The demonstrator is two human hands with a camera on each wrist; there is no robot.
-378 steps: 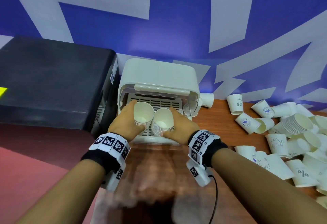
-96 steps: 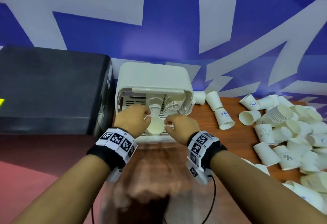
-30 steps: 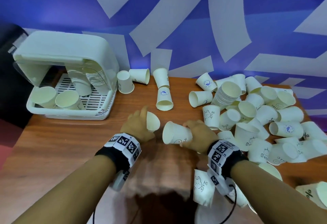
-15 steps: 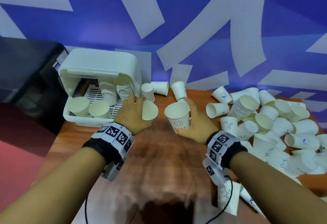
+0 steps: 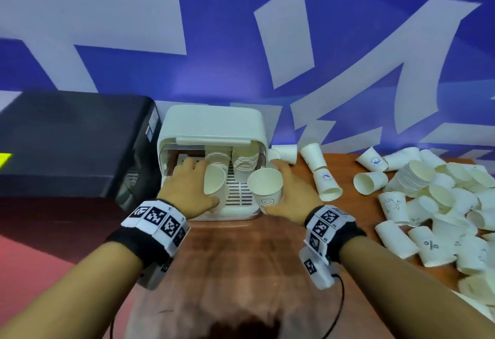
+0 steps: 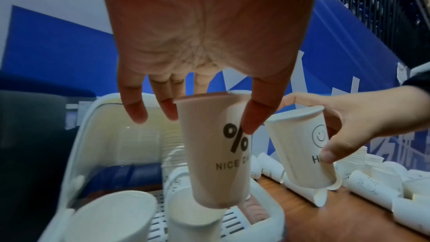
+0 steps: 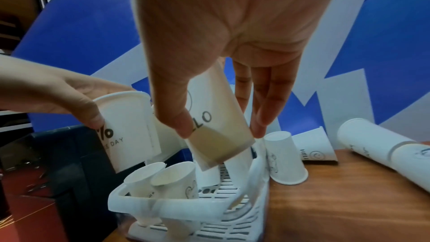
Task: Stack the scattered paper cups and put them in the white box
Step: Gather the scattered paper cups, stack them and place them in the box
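Note:
My left hand (image 5: pixel 192 186) pinches an upright white paper cup (image 6: pixel 214 154) printed "% NICE DAY" by its upper wall. It hangs just above the two upright cups (image 6: pixel 193 214) at the front of the white box (image 5: pixel 211 121). My right hand (image 5: pixel 289 192) grips a second cup (image 7: pixel 216 117) with a smiley and "HELLO", tilted, over the box's right front corner. The box's lid is up, and two cup stacks (image 5: pixel 245 162) lean at its back. Several loose cups (image 5: pixel 439 204) lie scattered on the right of the wooden table (image 5: pixel 241 258).
A black machine (image 5: pixel 67 137) stands against the box's left side. Fallen cups (image 5: pixel 324 180) lie just right of the box, and a nested stack (image 5: pixel 413 175) lies among the pile. A blue and white wall runs behind the table.
Both hands have carried their cups left from over the bare table to the box's open front. The left cup now hangs over the cups inside the box.

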